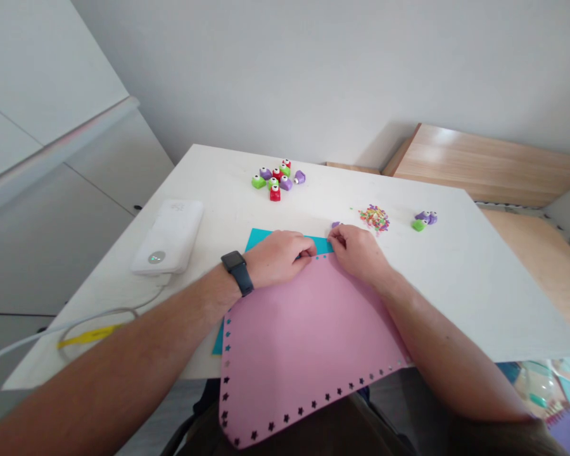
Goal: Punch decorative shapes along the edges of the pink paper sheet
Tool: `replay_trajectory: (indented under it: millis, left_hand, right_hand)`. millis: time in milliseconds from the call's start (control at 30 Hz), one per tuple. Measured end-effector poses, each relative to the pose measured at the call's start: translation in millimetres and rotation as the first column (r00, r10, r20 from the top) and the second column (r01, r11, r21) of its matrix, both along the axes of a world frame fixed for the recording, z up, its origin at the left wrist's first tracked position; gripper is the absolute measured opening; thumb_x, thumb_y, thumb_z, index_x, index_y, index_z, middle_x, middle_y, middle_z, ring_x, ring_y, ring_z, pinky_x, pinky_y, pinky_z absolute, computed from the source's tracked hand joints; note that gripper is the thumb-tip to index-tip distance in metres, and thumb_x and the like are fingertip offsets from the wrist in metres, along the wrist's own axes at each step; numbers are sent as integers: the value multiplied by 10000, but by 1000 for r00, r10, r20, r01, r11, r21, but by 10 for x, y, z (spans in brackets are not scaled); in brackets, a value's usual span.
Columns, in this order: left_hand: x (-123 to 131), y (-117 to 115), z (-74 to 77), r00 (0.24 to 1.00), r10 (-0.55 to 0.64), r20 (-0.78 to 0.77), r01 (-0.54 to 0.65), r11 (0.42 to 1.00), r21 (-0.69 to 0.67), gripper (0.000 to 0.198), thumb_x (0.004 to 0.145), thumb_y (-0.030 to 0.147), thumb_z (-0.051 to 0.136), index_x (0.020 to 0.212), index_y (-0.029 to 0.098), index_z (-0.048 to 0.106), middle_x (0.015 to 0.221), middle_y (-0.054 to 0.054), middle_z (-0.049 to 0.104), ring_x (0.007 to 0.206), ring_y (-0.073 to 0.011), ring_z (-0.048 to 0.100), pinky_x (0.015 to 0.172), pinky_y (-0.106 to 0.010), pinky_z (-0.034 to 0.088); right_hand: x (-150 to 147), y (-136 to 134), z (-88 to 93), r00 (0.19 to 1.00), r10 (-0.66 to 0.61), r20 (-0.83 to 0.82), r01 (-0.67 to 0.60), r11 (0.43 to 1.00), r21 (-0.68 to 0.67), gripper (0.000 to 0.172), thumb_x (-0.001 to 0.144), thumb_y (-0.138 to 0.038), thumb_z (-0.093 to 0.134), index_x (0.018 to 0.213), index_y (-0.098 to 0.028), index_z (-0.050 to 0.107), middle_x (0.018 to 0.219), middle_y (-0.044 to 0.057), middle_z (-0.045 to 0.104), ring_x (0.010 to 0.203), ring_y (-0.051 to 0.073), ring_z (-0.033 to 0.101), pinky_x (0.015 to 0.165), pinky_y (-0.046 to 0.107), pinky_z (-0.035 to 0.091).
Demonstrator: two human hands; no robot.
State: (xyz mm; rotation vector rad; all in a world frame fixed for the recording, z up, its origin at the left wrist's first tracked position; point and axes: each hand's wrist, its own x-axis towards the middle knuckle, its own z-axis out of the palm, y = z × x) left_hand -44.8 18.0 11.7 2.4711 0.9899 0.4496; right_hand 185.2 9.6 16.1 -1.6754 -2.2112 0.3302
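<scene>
A pink sheet (308,335) with star-shaped holes along its edges lies partly on the table and hangs over the front edge. Beneath it is a blue sheet (261,237), showing at the top and left. My left hand (282,256), with a dark watch on its wrist, is closed at the pink sheet's far edge, fingers curled onto it. Just right of it, my right hand (358,252) is closed in a pinch beside the same edge; what its fingertips hold is hidden. Behind that hand a small purple craft punch (336,224) peeks out.
Several red, green and purple eyed punches (275,179) cluster at the back of the white table (456,285). Colourful paper bits (375,217) form a pile; more punches (425,220) sit to the right. A white power bank (168,235) with a cable (109,311) lies at left.
</scene>
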Motion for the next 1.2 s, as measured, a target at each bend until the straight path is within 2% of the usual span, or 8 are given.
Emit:
replay_trajectory:
  millis: [267, 600, 1200]
  left_hand:
    - [-9, -5, -18, 1000, -9, -6, 9, 1000, 22, 135, 986, 176, 626, 1010, 203, 756, 963, -35, 760, 919, -211, 703, 854, -347, 498]
    - [-21, -11, -35, 1000, -18, -13, 18, 999, 31, 133, 999, 188, 621, 1034, 206, 749, 1004, -37, 767, 960, -228, 719, 873, -356, 506]
    - [-18, -16, -42, 1000, -11, -4, 11, 999, 40, 126, 1008, 193, 618, 1035, 216, 739, 1008, -30, 769, 961, -228, 719, 871, -360, 502]
  right_hand:
    - [19, 5, -33, 1000, -5, -18, 5, 1000, 12, 168, 960, -193, 598, 976, -211, 764, 911, 53, 789, 795, 199, 676, 741, 306, 443]
    - [-7, -10, 25, 1000, -8, -22, 7, 999, -40, 135, 941, -188, 646, 954, -213, 777, 869, 33, 778, 732, 173, 644, 704, 291, 423]
    - [-3, -6, 3, 999, -7, -36, 6, 1000, -16, 123, 933, -185, 648, 972, -201, 764, 837, 30, 756, 699, 167, 615, 679, 291, 408]
